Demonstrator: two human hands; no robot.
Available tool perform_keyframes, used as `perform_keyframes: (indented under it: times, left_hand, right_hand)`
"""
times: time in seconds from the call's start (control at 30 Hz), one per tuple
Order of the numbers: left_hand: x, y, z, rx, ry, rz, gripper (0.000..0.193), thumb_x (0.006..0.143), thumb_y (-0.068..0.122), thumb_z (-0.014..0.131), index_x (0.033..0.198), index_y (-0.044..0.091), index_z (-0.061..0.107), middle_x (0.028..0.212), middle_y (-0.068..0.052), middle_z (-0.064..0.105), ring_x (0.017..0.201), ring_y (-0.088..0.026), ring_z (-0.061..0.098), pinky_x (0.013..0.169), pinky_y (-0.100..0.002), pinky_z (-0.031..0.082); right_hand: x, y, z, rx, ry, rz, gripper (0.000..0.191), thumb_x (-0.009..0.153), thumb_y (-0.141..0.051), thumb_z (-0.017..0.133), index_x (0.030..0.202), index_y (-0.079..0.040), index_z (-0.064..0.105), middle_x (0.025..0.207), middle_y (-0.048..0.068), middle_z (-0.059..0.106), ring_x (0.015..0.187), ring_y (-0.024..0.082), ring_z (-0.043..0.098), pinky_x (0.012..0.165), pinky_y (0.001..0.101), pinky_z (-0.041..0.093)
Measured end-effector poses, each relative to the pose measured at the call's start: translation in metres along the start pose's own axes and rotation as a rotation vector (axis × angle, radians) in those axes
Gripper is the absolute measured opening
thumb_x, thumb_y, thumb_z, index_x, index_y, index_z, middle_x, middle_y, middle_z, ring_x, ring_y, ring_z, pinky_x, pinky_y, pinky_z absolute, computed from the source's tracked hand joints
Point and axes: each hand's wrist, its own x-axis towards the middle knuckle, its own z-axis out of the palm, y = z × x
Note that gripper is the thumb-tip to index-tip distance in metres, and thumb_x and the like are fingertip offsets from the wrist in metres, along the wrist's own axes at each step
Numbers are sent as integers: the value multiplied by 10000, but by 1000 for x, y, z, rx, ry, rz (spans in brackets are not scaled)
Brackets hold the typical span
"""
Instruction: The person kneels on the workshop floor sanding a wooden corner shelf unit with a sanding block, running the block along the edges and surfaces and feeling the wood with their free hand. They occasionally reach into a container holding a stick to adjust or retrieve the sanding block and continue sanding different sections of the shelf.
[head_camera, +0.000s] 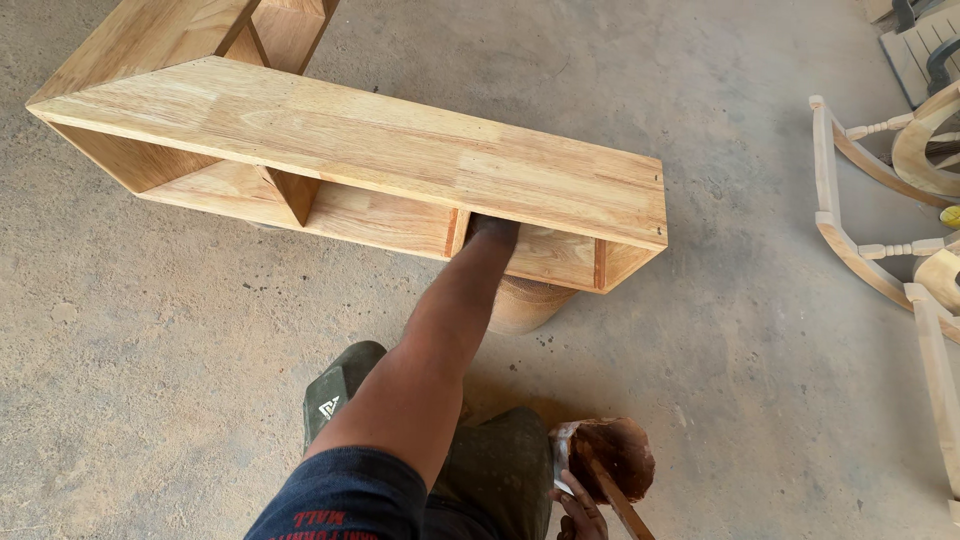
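Nearest, at the bottom edge: right hand (580, 512), partly cut off, fingers curled around a brown-stained container (612, 458) with a thin dark stick (622, 506) slanting out of it; container rounded, smeared reddish brown, a pale patch on its left side. Beside it, dark green boots (340, 385) and a dark blue sleeve (345, 495), cropped by the frame.

Further out, left hand (492, 230) reaching along a bare forearm into a compartment of the wooden shelf unit (400, 150); fingers swallowed by the shadow under the top board, so spread or clenched cannot be told, nor whether anything is held. Shelf unit long and boxy, pale jointed planks with visible grain, slanted left end, upright dividers, raw and matte. Underneath, a rounded wooden stump (525, 305), mostly hidden.

All around, grey dusty concrete floor (180, 380), rough and scuffed.

Far right, curved unfinished chair parts (860, 250) with turned spindles, cut off at the edge.
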Motion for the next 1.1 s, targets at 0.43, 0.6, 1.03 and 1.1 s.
perform_keyframes:
  times: [0.43, 0.6, 1.03, 1.1]
  left_hand:
    - [-123, -55, 43, 278, -13, 121, 512, 1087, 412, 381, 1220, 9, 667, 1124, -206, 693, 934, -260, 775, 689, -407, 668]
    - [-178, -77, 33, 231, -262, 148, 670, 1110, 535, 283, 1112, 22, 713, 955, -130, 721, 918, -225, 759, 763, -421, 630]
    - [-278, -93, 210, -122, -398, 549, 495, 927, 528, 651, 1256, 162, 704, 1226, -147, 692, 1183, -363, 633, 1016, -525, 492]
    - [-275, -88, 226, -219, -392, 562, 492, 912, 518, 646, 1266, 182, 706, 1186, -126, 724, 1158, -346, 666, 1021, -503, 512]
  right_hand:
    - [-15, -5, -18, -206, -67, -247, 490, 951, -174, 604, 1421, -34, 584, 1191, 59, 731, 501, 67, 412, 492, 261, 375]
    - [-14, -8, -21, -103, 163, -131, 459, 970, -224, 616, 1374, -7, 590, 1130, 85, 738, 623, 97, 485, 618, 283, 388]
    - [-17, -11, -55, -48, 814, -225, 478, 1019, -353, 648, 1255, 61, 603, 970, 155, 758, 938, 172, 674, 948, 342, 424]
    - [-22, -9, -52, 4, 793, -427, 469, 996, -311, 671, 1243, 82, 605, 946, 146, 740, 926, 205, 685, 934, 373, 448]
